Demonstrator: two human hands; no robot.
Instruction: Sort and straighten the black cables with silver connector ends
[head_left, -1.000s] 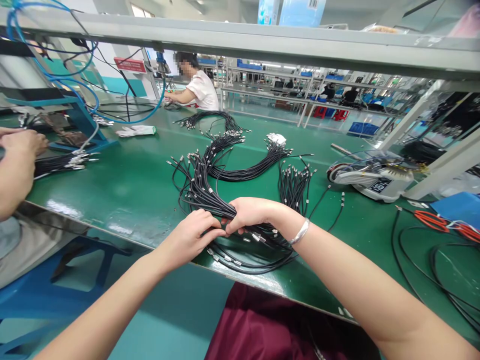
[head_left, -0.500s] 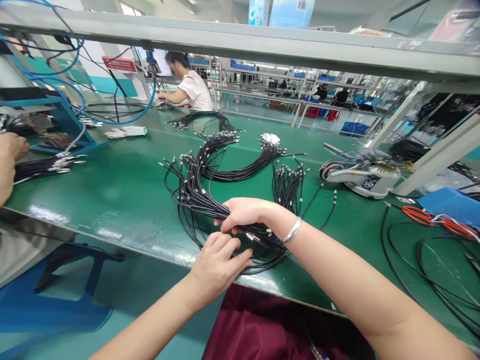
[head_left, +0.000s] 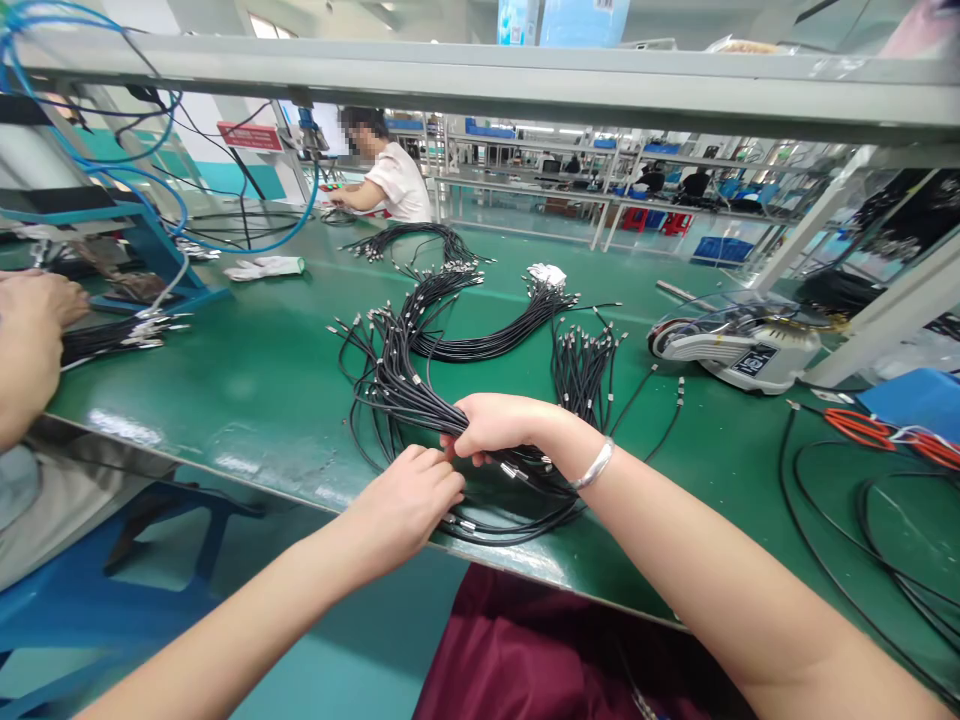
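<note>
Nearest the viewer, a maroon garment [head_left: 540, 650] is showing below the front edge of the green worktop [head_left: 247, 370]. The left hand [head_left: 409, 500] is now lying higher and further left than half a second ago, when it was spread over the lowest cable loops at the edge. Its fingers [head_left: 442, 482] are curling down into the strands beside the right hand; whether this grip is pinching a strand cannot be told. The right hand [head_left: 499, 425], with a silver bracelet [head_left: 596, 465] on the wrist, is staying closed, its grip wrapping fully around the cable bundle [head_left: 405, 390]. The bundle is lying on the worktop just behind the front edge, its lowest loops reaching almost to that edge and its connector ends fanning away to the left.

Left of the bundle, a wide bare stretch of worktop is running to a co-worker's hand [head_left: 34, 320], which is resting on a second bunch of cables [head_left: 112, 335]. To the right, loose black leads [head_left: 862, 540] are lying near orange-handled cutters [head_left: 862, 425], with a tape dispenser [head_left: 739, 345] behind them.

Further back, a curved bundle [head_left: 495, 340] and a white glove [head_left: 266, 267] are lying well apart. At the far end, a seated person [head_left: 397, 180] is working under the overhead rail [head_left: 525, 90].
</note>
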